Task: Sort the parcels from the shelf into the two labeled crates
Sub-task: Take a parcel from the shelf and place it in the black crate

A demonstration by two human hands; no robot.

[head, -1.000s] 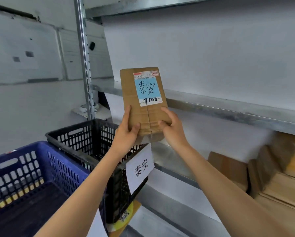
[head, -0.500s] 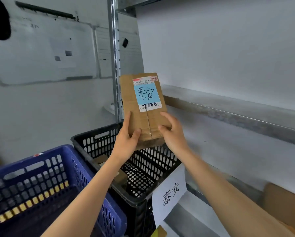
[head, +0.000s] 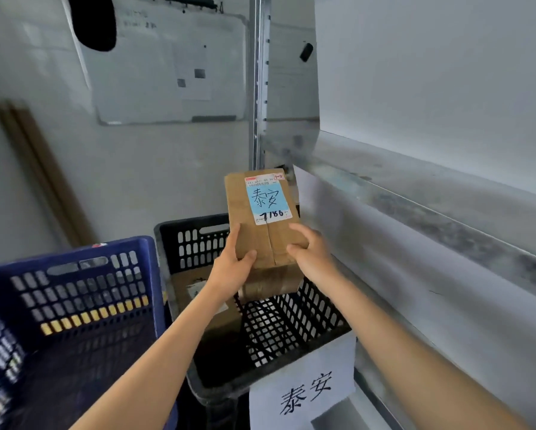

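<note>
- Above the black crate [head: 195, 240], a brown cardboard parcel [head: 262, 225] is gripped at its near end by the left hand [head: 231, 271] and right hand [head: 310, 257].
- Its blue sticker [head: 268, 198] reads 泰安, with "7186" below.
- The crate's white sign [head: 303, 392] also reads 泰安.
- Another parcel [head: 195, 290] lies inside; a blue crate [head: 71, 299] stands alongside.

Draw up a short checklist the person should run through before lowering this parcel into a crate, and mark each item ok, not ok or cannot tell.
1. Both hands grip the parcel: left hand and right hand hold its lower end. Ok.
2. The blue label matches the paper sign on the black crate. Ok.
3. Parcel is over the black crate, not the blue crate. Ok.
4. Free floor space in the black crate beside the parcel already inside. Ok.
5. The blue crate's label. Cannot tell.
</note>
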